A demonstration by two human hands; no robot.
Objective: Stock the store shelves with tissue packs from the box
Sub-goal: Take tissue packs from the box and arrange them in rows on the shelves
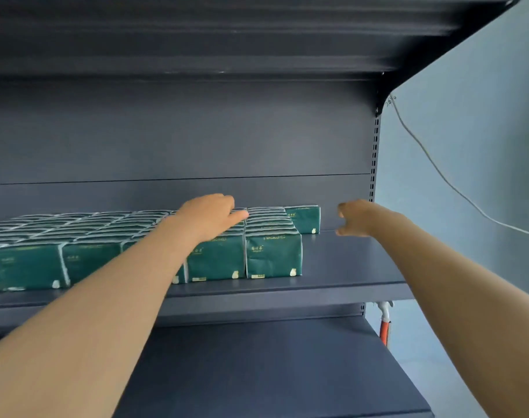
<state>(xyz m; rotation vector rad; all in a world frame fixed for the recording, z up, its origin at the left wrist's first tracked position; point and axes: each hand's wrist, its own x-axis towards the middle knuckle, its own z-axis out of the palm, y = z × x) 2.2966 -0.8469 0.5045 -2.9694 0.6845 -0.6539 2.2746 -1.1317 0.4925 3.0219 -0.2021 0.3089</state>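
- Two hands, both yours, reach onto the middle shelf (347,267) of a dark store rack.
- L hand (210,215) lies on top of the green tissue packs (272,254), fingers straight, pointing right, gripping nothing. Prob. it's steadying or squaring the rows.
- R hand (355,218) hovers over bare shelf near the lone pack (304,218) at the back right. Fingers are loosely curled, nothing in them, apparently not touching the pack.
- Packs stand in tight rows front to back, from the left edge of view, stopping short of the shelf's right end. Printed faces point forward, likely so shoppers can read them.
- The lone pack starts a new column at the back w/ bare shelf in front, so more packs likely go there.
- No sign of the box in view.
- A pale cable (438,170) hangs on the wall, right of the rack.
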